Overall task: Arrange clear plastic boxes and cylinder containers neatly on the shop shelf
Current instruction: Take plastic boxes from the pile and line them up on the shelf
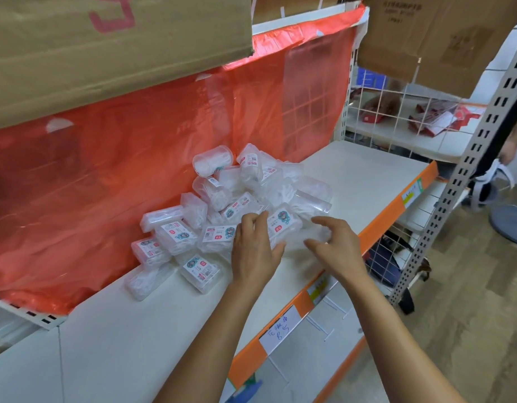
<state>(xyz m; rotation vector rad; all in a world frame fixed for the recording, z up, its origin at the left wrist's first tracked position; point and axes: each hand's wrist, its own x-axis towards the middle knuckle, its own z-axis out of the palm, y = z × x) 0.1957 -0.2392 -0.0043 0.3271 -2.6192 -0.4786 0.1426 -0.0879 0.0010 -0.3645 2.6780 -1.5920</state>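
The pile of clear boxes (190,237) lies on the white shelf (152,321), pushed against the red plastic sheet (135,158) that forms the back wall. The boxes lie at mixed angles, some flat, some tilted on top of others. One cylinder container (212,164) lies on its side at the top rear of the pile.

The left hand (254,245) rests on the near right part of the pile. Its fingers (251,221) are curled and touch the boxes beside a labelled box (283,225); whether they grip one cannot be told. The right hand (336,248) is just beside it, fingers spread and gently curved, thumb apart. A blurred clear box (318,235) sits just in front of that palm, and contact cannot be told.

An orange strip (397,210) runs along the front edge of the shelf and carries a handwritten paper tag (280,330). A large cardboard box (106,48) sits on the level above. A white wire grid (376,112) closes the right end of the shelf. A second person's hand (510,149) shows at the far right edge
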